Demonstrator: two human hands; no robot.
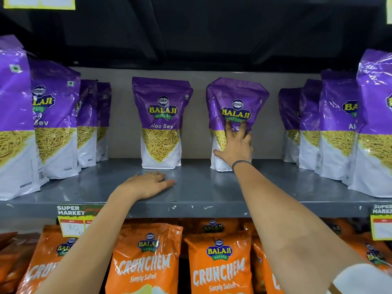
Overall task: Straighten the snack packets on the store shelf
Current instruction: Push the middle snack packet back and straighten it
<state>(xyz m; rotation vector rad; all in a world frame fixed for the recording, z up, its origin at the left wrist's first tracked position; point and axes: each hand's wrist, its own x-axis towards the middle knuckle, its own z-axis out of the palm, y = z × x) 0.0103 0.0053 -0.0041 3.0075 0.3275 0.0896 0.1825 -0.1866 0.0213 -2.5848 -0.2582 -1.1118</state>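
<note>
Two purple and white Aloo Sev packets stand upright at the back of the grey shelf (191, 196). The left one (161, 122) stands alone, untouched. My right hand (235, 145) is spread flat against the front of the right packet (235, 98), fingers apart, thumb low at its left edge. That packet's top is creased and leans slightly. My left hand (148, 184) rests palm down on the bare shelf, in front of the left packet and apart from it.
Rows of the same purple packets line the shelf's left side (53, 115) and right side (339, 124), running front to back. Orange Crunchem packets (146, 264) fill the shelf below. Price tags (72, 227) hang on the shelf's front edge.
</note>
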